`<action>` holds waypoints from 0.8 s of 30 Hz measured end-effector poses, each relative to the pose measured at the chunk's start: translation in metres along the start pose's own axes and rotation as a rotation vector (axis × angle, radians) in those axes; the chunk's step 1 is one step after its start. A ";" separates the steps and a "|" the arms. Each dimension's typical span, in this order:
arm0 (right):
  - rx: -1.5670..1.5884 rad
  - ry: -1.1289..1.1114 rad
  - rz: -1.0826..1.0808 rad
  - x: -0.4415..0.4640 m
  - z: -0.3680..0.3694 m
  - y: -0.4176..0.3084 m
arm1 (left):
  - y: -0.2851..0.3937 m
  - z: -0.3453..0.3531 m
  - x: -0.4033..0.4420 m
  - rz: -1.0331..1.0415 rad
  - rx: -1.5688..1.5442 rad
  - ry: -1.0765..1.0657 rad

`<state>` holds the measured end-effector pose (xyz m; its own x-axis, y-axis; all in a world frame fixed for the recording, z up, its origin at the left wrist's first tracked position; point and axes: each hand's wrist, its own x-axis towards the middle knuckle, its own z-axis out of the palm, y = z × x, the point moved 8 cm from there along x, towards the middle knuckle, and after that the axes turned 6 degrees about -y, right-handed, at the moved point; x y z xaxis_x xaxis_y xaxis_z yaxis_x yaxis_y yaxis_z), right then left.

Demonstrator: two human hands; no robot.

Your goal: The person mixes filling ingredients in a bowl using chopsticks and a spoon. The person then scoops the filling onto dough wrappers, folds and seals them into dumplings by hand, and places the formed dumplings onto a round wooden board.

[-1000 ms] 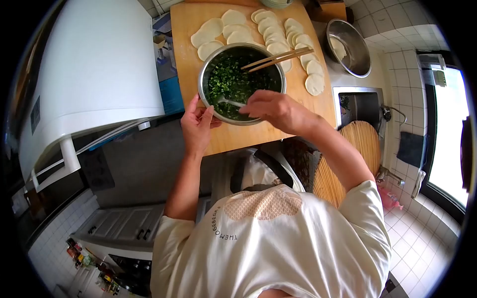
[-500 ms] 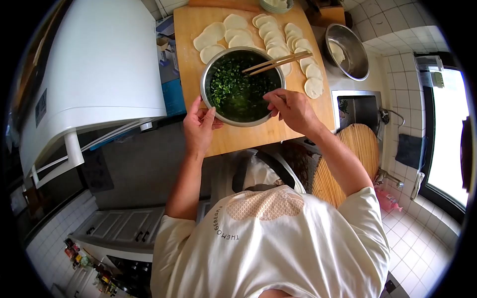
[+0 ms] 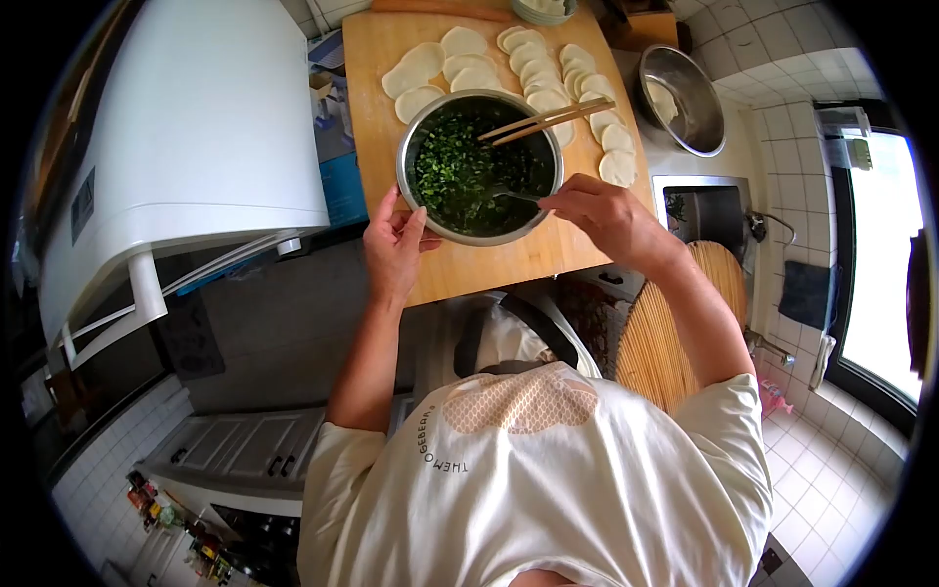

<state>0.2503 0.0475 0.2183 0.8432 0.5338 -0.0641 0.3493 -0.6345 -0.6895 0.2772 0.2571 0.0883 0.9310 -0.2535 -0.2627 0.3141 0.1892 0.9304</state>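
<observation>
Near the tabletop's (image 3: 479,274) front edge, the right hand's (image 3: 618,220) fingers pinch a spoon (image 3: 519,196) dipped into chopped greens (image 3: 452,161); the left hand (image 3: 393,249) grips the steel bowl (image 3: 479,240) around them. Chopsticks (image 3: 558,122) lean over its rim. Dough rounds (image 3: 469,68) lie beyond, some along the tabletop's right edge.

A dark cloth (image 3: 808,295) hangs by the tiled wall (image 3: 797,186) near the metal sink (image 3: 712,215).
</observation>
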 end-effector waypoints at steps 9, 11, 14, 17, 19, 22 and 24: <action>0.039 0.126 0.085 0.004 -0.003 0.012 | 0.002 0.000 0.000 -0.019 0.008 0.006; 0.012 0.170 0.074 0.008 -0.006 0.011 | 0.002 0.002 0.000 -0.013 -0.015 -0.011; -0.023 0.193 0.211 0.011 -0.002 0.023 | -0.003 -0.001 0.001 -0.016 -0.004 -0.011; 0.001 0.185 0.431 0.009 0.012 0.046 | -0.001 0.000 0.001 -0.024 -0.022 -0.009; 0.305 0.131 0.597 0.017 0.031 0.055 | -0.001 0.000 0.001 -0.014 -0.007 -0.022; 0.387 0.148 0.534 0.026 0.037 0.042 | 0.003 0.001 0.001 -0.017 0.002 -0.027; 0.422 0.172 0.459 0.033 0.037 0.034 | 0.003 0.000 0.001 -0.027 -0.007 -0.021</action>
<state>0.2746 0.0643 0.1661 0.9343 0.1409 -0.3274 -0.2234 -0.4842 -0.8460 0.2794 0.2576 0.0907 0.9181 -0.2784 -0.2823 0.3404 0.1887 0.9212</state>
